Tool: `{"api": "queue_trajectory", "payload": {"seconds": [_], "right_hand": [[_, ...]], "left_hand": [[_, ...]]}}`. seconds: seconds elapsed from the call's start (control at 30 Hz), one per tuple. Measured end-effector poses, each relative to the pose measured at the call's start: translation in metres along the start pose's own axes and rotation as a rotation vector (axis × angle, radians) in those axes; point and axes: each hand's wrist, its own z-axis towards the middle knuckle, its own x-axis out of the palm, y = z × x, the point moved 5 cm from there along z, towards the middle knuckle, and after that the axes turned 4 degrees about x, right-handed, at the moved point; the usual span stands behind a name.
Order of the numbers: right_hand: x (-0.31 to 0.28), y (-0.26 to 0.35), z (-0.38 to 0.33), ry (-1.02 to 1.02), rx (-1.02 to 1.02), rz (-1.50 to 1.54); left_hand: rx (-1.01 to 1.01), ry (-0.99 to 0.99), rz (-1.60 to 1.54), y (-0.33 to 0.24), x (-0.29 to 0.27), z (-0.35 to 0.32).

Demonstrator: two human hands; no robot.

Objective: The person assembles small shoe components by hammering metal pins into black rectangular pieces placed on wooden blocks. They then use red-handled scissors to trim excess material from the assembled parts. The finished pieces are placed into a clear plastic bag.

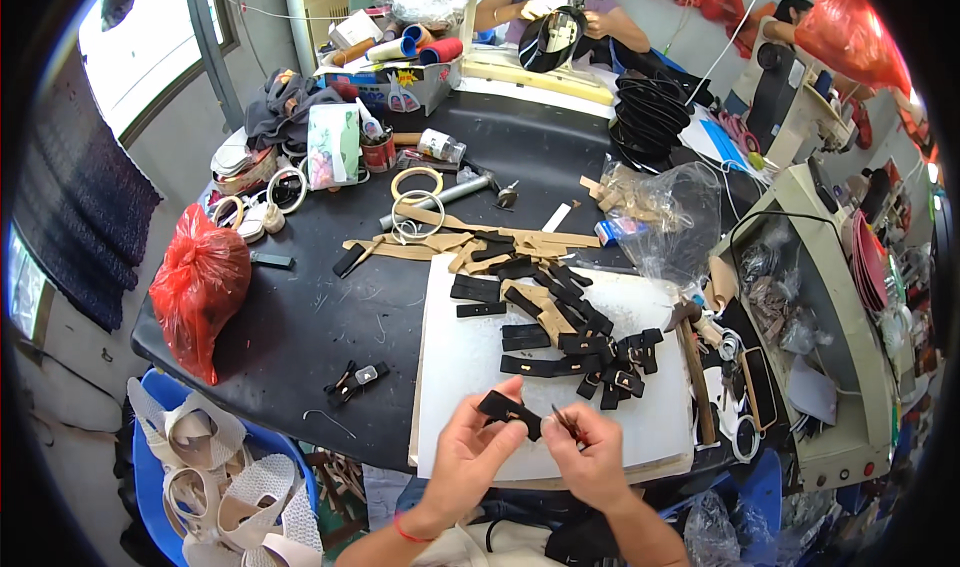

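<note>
Above the near edge of a white board [455, 367], my left hand [470, 451] pinches a short black strap [508, 410] with a small gold-coloured metal fitting. My right hand [587, 455] is closed around a small dark pointed tool [568, 425], its tip close to the strap's right end. Most of that tool is covered by my fingers, so its exact kind is hidden. Just beyond my hands lies a loose pile of black straps [560, 342], several with gold-coloured fittings. Tan strips [548, 312] run among them.
A red plastic bag [200, 287] sits at the table's left edge, above a blue bin [155, 392] of pale cut-outs. Farther back are a hammer [440, 202], rings [418, 180] and a clear bag [685, 222]. A hammer handle [697, 382] borders the board's right. Across, a person works at a sewing machine [560, 37].
</note>
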Motion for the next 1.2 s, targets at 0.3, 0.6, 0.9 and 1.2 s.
{"api": "queue_trajectory", "payload": {"seconds": [0.3, 0.6, 0.9, 1.2], "right_hand": [[-0.003, 0.041, 0.001, -0.156, -0.619, -0.873], [0.005, 0.011, -0.011, -0.143, -0.721, -1.03], [0.014, -0.008, -0.015, -0.247, -0.735, -1.006], [0.011, -0.016, -0.018, -0.175, -0.527, -0.723]], "left_hand": [[-0.449, 0.151, -0.074, 0.012, -0.017, -0.012], [-0.309, -0.023, -0.161, 0.025, -0.011, -0.009], [-0.312, 0.004, -0.175, 0.028, -0.009, -0.012], [-0.268, -0.018, -0.221, 0.025, -0.007, -0.015]]}}
